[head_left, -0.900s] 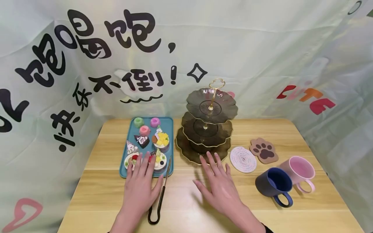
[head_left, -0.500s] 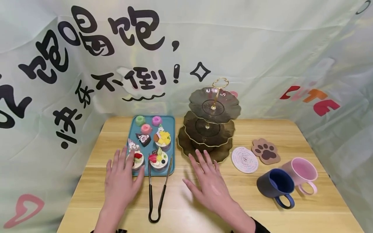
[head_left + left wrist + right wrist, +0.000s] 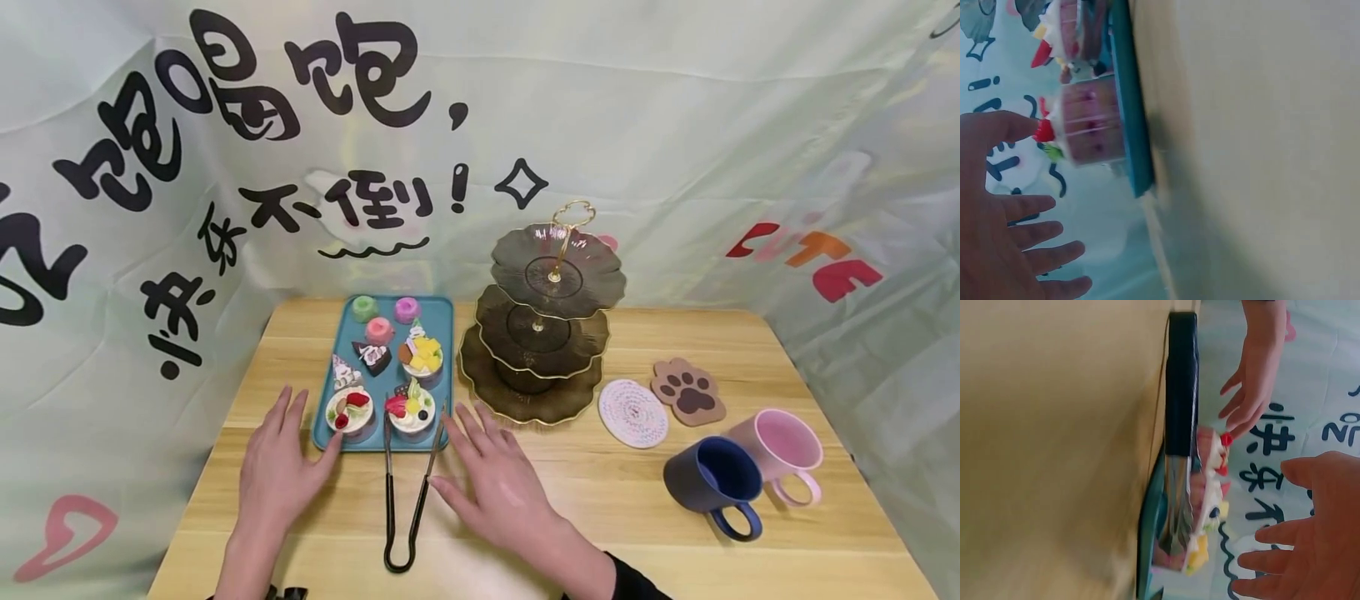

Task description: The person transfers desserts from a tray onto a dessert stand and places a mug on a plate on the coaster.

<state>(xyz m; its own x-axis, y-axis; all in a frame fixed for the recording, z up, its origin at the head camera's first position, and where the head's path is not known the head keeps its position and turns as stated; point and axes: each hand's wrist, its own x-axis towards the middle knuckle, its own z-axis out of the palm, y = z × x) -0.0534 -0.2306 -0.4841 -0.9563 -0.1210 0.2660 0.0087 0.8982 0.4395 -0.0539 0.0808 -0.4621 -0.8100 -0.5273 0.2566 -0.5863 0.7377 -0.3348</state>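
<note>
A blue tray (image 3: 382,379) bears several toy desserts. My left hand (image 3: 281,467) is spread at the tray's front left corner, fingers straight, beside a cupcake (image 3: 351,410) topped with red fruit; nothing is in its grasp. In the left wrist view the thumb overlaps the red topping of that cupcake (image 3: 1092,122). Black-handled tongs (image 3: 390,508) lie with their metal tips over the tray's front edge, near another fruit-topped cupcake (image 3: 410,412). My right hand (image 3: 498,483), fingers extended and holding nothing, hovers just right of the tongs, also seen in the right wrist view.
A three-tiered dark stand (image 3: 540,337) with gold rims stands right of the tray. Further right lie a round woven coaster (image 3: 632,414) and a paw-shaped coaster (image 3: 687,392). A blue mug (image 3: 705,475) and a pink mug (image 3: 780,446) stand at the right. A printed cloth (image 3: 637,125) hangs behind.
My left hand has moved left off the cupcakes to the tray's corner, uncovering the tongs and desserts. My right hand has shifted left from before the stand towards the tongs.
</note>
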